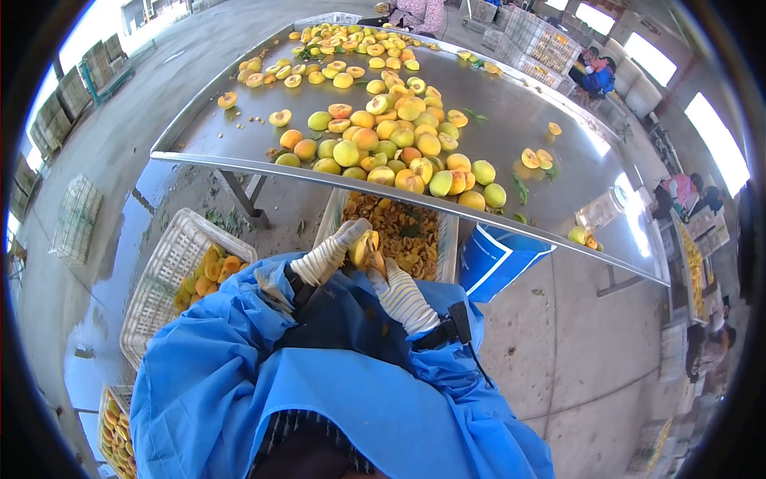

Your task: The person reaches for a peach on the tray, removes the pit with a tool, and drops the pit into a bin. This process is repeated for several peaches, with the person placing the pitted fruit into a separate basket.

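Observation:
Over the crate below the table's near edge, my left hand (348, 234) in a pale glove is closed around a cut yellow peach (362, 250). My right hand (384, 276), also gloved, is closed against the lower side of that peach. Whether it holds a small tool as well is hidden. Just beyond my hands is a white crate (448, 251) with many brownish-orange peach pieces (399, 231) in it. A pile of whole yellow and green peaches (391, 132) lies on the metal table (263, 136), with cut halves (351, 40) farther back.
A white basket (152, 295) with peaches stands at my left, and another basket (120, 435) of cut halves is nearer. A blue bag (499, 259) is under the table's edge. A clear jar (600, 209) lies at the table's right. Other people (594, 76) sit farther off.

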`<state>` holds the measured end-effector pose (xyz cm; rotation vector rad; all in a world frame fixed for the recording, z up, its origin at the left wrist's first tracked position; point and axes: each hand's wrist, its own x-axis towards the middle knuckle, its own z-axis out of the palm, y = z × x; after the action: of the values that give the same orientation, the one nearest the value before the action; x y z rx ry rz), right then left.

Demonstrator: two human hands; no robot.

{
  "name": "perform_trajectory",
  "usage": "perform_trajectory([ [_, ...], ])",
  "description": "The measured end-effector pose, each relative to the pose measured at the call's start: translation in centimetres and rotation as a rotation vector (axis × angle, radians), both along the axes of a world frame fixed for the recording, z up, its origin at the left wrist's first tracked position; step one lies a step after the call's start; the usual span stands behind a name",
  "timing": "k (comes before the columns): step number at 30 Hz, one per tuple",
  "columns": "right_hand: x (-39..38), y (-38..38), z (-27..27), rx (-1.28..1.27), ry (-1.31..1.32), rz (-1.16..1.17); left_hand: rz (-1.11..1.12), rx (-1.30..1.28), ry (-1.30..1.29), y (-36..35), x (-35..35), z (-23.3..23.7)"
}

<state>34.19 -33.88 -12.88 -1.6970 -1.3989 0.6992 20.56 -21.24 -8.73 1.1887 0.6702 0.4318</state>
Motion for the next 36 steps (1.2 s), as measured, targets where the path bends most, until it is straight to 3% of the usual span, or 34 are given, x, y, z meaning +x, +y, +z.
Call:
perform_trajectory([
  [2,-0.3,-0.4,1.3,-0.127,0.331,-0.042,0.113,0.183,-0.077,-0.6,1.0,-0.9],
  [3,-0.4,-0.4,2.4,-0.194,0.497,-0.064,0.196,0.221,-0.314,-0.2,2.5,-3.9],
  [6,-0.4,-0.4,0.9,-0.009,0.304,-0.005,0.211,0.145,-0.382,0.6,3.0,-6.1],
  [7,0.1,-0.5,1.6,0.016,-0.077,-0.013,0.176,0.045,-0.379,0.6,2.7,-5.4],
  [8,0.1,-0.6,2.6,-0.086,-0.195,-0.007,0.155,-0.069,-0.312,1.0,2.4,-5.3],
  [10,0.2,-0.7,2.1,-0.095,-0.197,0.057,0.086,-0.214,-0.200,1.9,1.8,-5.1],
  [13,0.1,-0.5,1.3,-0.114,-0.115,0.091,0.072,-0.173,-0.140,2.7,1.6,-5.3],
  [16,-0.1,0.1,0.9,-0.065,0.066,0.044,-0.023,-0.250,-0.211,2.5,1.3,-3.7],
  [19,-0.3,-0.1,3.9,-0.404,0.578,-0.064,0.242,0.094,-0.357,-0.3,3.0,-3.5],
  [23,0.2,0.1,-1.8,0.102,0.139,0.086,0.005,-0.133,-0.259,1.4,1.9,-4.1],
  [25,0.0,0.4,-1.5,0.252,0.012,0.109,0.062,-0.141,-0.216,1.3,2.0,-4.5],
  [28,-1.9,-1.1,3.0,-0.335,0.958,-0.001,0.135,-0.083,-0.287,0.9,2.6,-5.2],
  [31,-0.8,-1.1,3.4,-0.394,1.207,0.095,0.154,-0.004,-0.326,0.1,2.7,-3.9],
  [35,-0.2,-1.3,4.3,-0.472,0.958,0.122,-0.039,-0.110,-0.257,0.7,1.8,-2.8],
  [36,-0.3,-1.4,4.0,-0.458,1.003,0.119,-0.073,-0.147,-0.235,1.0,1.8,-3.1],
])
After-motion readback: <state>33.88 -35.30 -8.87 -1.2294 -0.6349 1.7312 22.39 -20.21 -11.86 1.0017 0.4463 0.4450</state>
